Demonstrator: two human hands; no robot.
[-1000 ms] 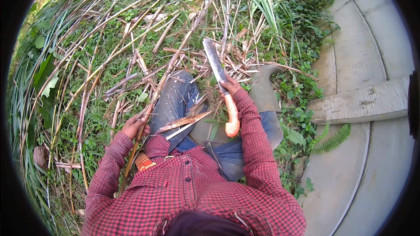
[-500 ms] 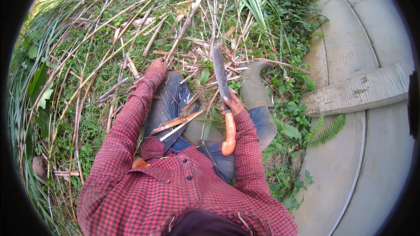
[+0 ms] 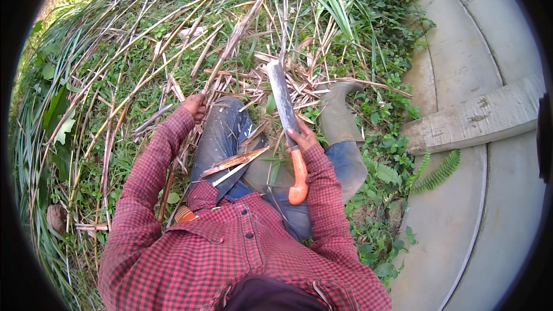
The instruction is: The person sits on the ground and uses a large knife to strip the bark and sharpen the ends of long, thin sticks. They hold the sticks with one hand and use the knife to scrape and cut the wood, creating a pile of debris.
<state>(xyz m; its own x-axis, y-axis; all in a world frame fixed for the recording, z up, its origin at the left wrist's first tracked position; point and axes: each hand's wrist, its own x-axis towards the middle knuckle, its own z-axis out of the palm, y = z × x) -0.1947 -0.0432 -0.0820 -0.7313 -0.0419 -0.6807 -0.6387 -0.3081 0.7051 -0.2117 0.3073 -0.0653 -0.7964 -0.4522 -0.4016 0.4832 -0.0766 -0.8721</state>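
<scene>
My left hand [image 3: 194, 107] is closed around the near end of a dry brown stalk [image 3: 235, 39], which slants away up and to the right. In my right hand [image 3: 303, 135] is a machete [image 3: 281, 93], gripped where the blade meets its orange handle [image 3: 298, 179]. The blade points forward and a little left, over split stalk pieces [image 3: 295, 87] on the ground, apart from the stalk in my left hand. A split strip of stalk [image 3: 233, 162] and a paler sliver lie across my lap.
Long stalks and leaves [image 3: 124, 40] spread over the grass at the left. A rubber boot [image 3: 337, 112] stands on my right leg's foot. Beyond it are ferns [image 3: 440, 171], a concrete beam [image 3: 475, 116] and a pale slab [image 3: 455, 213]. A brown round object [image 3: 56, 217] lies far left.
My left hand has moved left and nearer, drawing the stalk with it. The machete's tip has swung slightly left, while the pieces on my lap stay put.
</scene>
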